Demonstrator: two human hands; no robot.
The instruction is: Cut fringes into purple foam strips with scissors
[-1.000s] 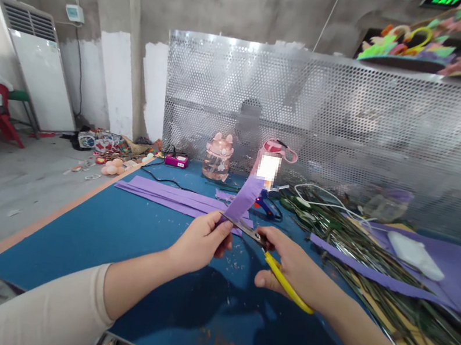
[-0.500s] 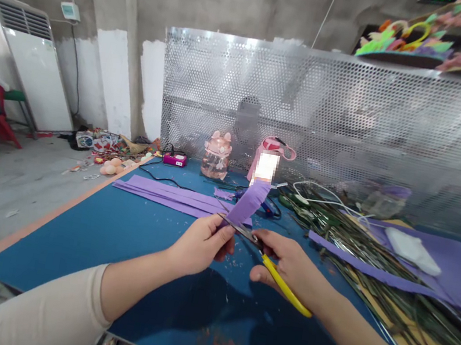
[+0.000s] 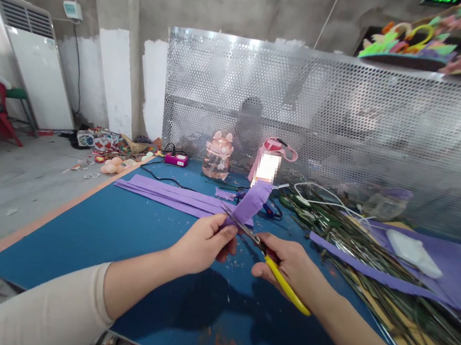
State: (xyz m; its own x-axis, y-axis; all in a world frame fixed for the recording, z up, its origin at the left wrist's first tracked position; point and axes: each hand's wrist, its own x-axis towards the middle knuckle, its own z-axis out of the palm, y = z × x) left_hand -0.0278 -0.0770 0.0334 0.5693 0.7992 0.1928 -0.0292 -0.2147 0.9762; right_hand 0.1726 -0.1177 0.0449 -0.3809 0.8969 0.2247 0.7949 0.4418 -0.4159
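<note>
Purple strip [image 3: 251, 202] is up over the blue table [image 3: 125, 243], its lower end pinched between the thumb and fingers of the left hand [image 3: 203, 243], rest of it leaning up and away. Right hand [image 3: 292, 265] has a grip on the yellow-handled scissors [image 3: 287, 286], blades right at the strip just above the left thumb. More flat purple strips [image 3: 173, 195] lie behind, clear bear-eared bottle [image 3: 217, 158] past those, pile of stems [image 3: 353, 258] off to the right

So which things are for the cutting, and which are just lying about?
For the cutting:
raised purple strip, in the left hand
yellow-handled scissors, in the right hand
flat purple strips, probably

Just lying about, it seems:
bottle with ears
pink socket box
white packet
stems
</note>
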